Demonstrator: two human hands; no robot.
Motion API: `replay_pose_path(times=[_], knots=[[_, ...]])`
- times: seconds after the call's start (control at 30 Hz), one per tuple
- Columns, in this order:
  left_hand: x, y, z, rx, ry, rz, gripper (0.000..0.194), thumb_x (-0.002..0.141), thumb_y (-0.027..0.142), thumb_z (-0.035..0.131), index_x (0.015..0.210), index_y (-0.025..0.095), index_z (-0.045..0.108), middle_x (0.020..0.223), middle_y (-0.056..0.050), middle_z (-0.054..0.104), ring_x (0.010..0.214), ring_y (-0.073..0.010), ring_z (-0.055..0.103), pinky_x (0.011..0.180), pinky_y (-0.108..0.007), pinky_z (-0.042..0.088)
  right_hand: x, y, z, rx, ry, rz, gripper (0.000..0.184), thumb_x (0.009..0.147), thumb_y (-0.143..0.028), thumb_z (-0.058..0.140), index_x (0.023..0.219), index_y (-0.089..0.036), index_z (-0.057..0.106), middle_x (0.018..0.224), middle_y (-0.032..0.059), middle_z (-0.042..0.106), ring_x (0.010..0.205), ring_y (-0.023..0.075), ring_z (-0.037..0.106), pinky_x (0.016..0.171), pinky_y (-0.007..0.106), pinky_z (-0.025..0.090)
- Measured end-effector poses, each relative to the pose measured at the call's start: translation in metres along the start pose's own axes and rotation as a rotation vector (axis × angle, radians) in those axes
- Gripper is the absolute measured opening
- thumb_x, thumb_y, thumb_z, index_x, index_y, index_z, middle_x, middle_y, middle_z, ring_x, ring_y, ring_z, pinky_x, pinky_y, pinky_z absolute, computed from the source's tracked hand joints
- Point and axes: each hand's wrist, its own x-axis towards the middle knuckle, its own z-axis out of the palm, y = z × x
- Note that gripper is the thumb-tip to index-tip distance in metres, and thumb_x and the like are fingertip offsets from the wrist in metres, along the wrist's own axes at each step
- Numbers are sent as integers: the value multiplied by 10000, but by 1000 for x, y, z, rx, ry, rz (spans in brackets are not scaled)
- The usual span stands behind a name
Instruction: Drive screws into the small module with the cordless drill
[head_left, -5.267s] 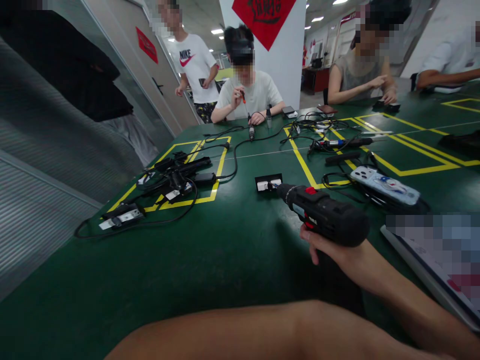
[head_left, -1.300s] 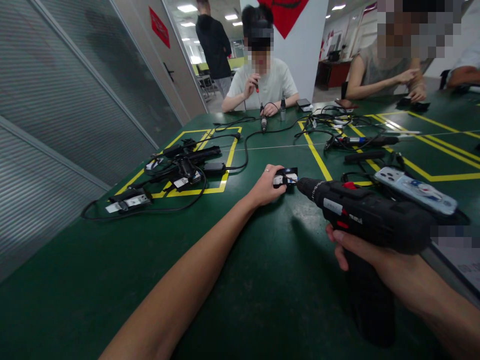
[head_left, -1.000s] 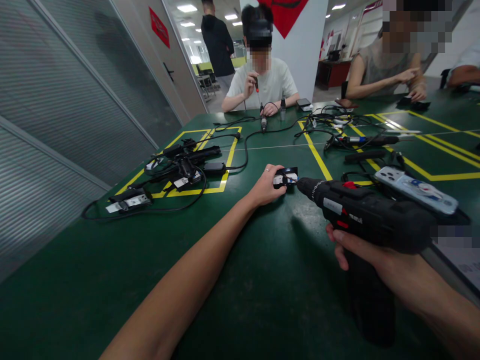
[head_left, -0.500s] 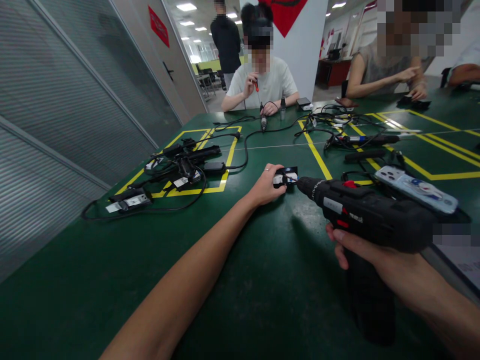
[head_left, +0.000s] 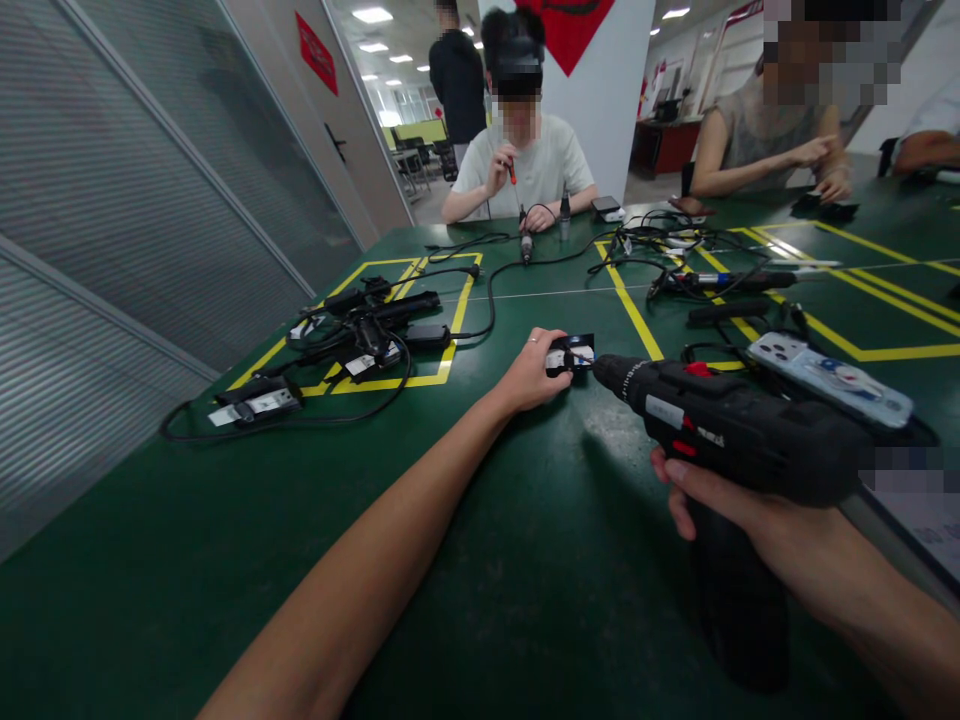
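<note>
My left hand (head_left: pixel 534 372) is closed around the left end of a small black-and-white device (head_left: pixel 576 356) on the green table, thumb in front and fingers behind. What exactly the device is, I cannot make out. In my right hand (head_left: pixel 712 490) is a black cordless drill (head_left: pixel 735 420) with red details, held by its grip with the chuck pointing left. The drill's tip meets or nearly meets the right part of the device; whether they touch is too small to tell.
Black cabled devices (head_left: pixel 367 325) lie inside yellow tape at left. To the right are a soldering-iron-like tool (head_left: pixel 727 281), tangled cables and a phone in a pale case (head_left: pixel 829 378). Across the table a person (head_left: pixel 525 160) holds a screwdriver (head_left: pixel 513 172); another person (head_left: pixel 780 140) sits at right.
My hands, the drill and the device hold almost the same position. In the background, the standing person in dark clothes has shifted slightly to the right.
</note>
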Motion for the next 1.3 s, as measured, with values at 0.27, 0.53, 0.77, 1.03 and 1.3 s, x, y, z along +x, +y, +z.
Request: replay_pose_path(times=[0.27, 0.53, 0.77, 1.03, 1.3], knots=[[0, -2, 2, 16, 11, 11, 564, 761, 220, 648, 1289, 158, 460, 1204, -106, 480, 1144, -229, 505, 1069, -394, 425, 0, 1, -1, -35, 8, 18, 418, 828, -616, 614, 636, -252, 689, 644, -5, 680, 652, 190, 600, 618, 319, 422], [0, -2, 1, 18, 6, 11, 566, 765, 232, 646, 1293, 166, 453, 1210, -102, 473, 1145, -227, 507, 1062, -392, 429, 0, -4, 1, -3, 22, -14, 294, 833, -567, 635, 816, -280, 696, 583, -32, 675, 603, 188, 615, 584, 311, 414], [0, -2, 1, 19, 3, 9, 566, 765, 232, 646, 1293, 177, 452, 1212, -98, 474, 1149, -223, 506, 1065, -387, 428, -1, 2, -1, -5, 25, 8, 350, 801, -619, 642, 839, -279, 720, 640, -19, 685, 680, 229, 641, 682, 367, 452], [0, 0, 0, 9, 1, 3, 565, 762, 221, 650, 1292, 172, 458, 1210, -100, 480, 1153, -228, 509, 1071, -396, 423, 1, -3, 2, 2, 32, 4, 353, 806, -598, 645, 793, -253, 717, 646, -4, 688, 696, 231, 646, 707, 375, 455], [0, 1, 0, 6, -3, -2, 578, 756, 224, 655, 1295, 162, 455, 1217, -108, 484, 1177, -240, 501, 1072, -400, 423, -1, -5, 2, 54, 19, 33, 304, 818, -568, 663, 881, -271, 690, 608, -33, 681, 625, 190, 625, 627, 320, 434]])
